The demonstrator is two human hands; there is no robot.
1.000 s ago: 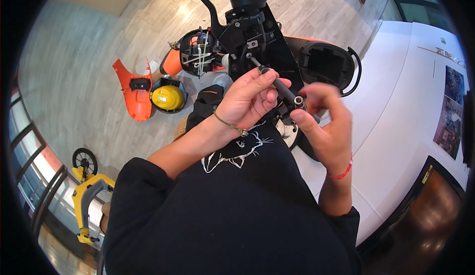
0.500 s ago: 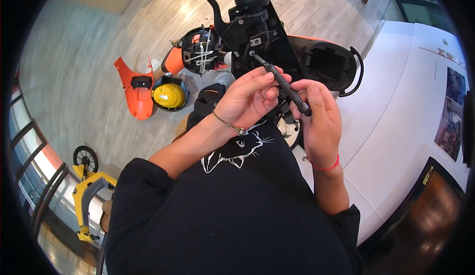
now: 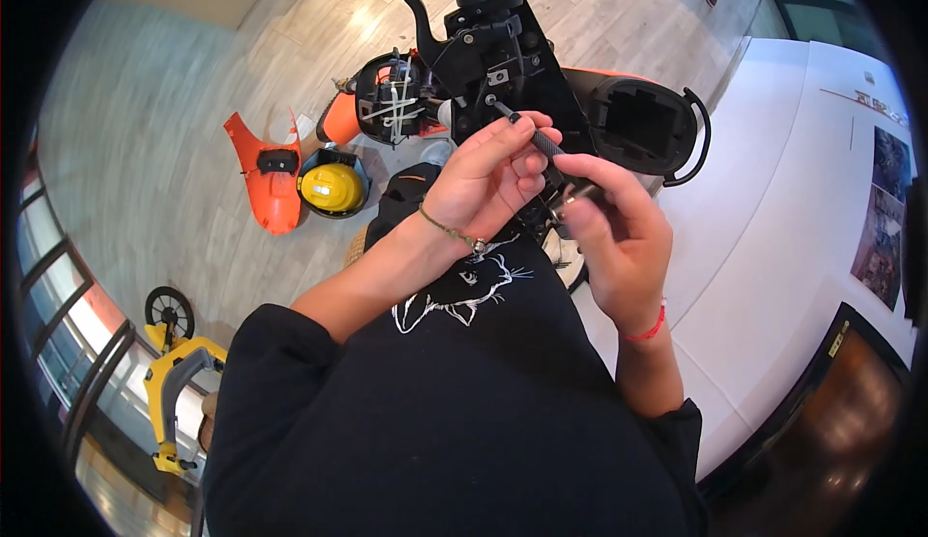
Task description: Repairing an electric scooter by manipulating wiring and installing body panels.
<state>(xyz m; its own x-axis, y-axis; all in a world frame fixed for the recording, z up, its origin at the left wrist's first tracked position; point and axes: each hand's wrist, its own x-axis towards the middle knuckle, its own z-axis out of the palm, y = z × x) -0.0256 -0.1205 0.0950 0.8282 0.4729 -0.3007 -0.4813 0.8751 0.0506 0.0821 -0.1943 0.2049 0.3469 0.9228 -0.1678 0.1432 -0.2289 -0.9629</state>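
- Head view: left hand (image 3: 483,184) pinches the tool (image 3: 536,136) near its tip, grip closed, as before.
- Right hand (image 3: 619,237) has slid lower, fingers wrapped around the tool's lower end.
- Tool tip stays at the scooter (image 3: 503,63) column.

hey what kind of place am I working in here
Probably a scooter repair shop or showroom: a partly stripped scooter, a detached orange body panel and a yellow helmet on the wood-look floor.
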